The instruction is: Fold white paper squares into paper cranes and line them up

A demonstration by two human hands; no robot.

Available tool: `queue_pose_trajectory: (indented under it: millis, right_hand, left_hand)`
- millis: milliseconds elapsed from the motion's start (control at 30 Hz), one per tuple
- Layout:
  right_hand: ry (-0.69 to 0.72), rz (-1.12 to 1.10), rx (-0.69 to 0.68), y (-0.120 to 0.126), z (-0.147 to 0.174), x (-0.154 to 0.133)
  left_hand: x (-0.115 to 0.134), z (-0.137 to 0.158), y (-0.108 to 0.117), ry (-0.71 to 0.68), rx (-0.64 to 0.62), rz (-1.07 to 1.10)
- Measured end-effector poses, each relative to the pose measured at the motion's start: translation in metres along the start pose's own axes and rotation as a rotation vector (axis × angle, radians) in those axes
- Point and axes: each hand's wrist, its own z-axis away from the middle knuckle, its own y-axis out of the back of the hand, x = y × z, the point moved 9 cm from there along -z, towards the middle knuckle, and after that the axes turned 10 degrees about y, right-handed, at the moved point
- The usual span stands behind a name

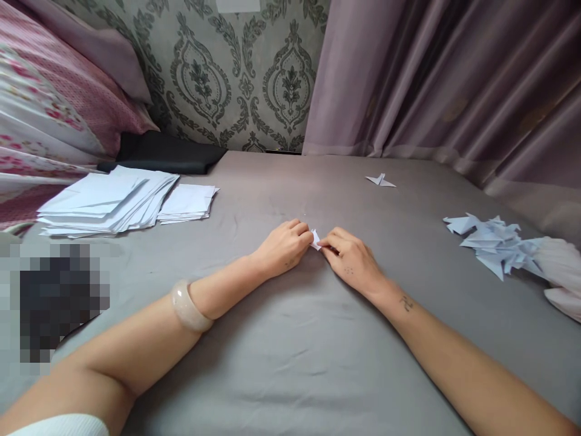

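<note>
Paper scrap [315,240]: small, white, folded; held between the fingertips of both hands, low over the grey cloth [290,369], cannot tell whether touching it.
Handling: likely very light, thin and crisp, easily creased or torn; best pinched gently along folded edges, away from thin points.
Left hand [285,243]: curled and clamped on the scrap's left side, back upward, with fingertips mostly hidden.
Right hand [353,257]: pinched on the scrap's right side with thumb and forefinger, otherwise loosely curled.
Forearms: angled inward from the lower corners, low over the cloth; ringed on the left by a bangle [188,306].
Right edge: heaped with folded papers [497,242].
</note>
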Motion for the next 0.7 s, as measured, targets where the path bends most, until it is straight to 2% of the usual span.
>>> queue_pose_trajectory:
  millis: [200,333,700]
  right_hand:
    - [-0.157,-0.232,-0.019,-0.003,0.0,0.014]
    - [-0.251,-0.298,-0.025,-0.005,-0.001,0.024]
    - [-0.359,-0.306,-0.025,-0.008,-0.005,0.032]
  left_hand:
    - [-0.025,0.002,0.0,0.278,-0.038,0.394]
    - [-0.038,0.001,-0.004,0.431,-0.085,0.507]
    - [-0.046,-0.001,-0.007,0.519,-0.139,0.576]
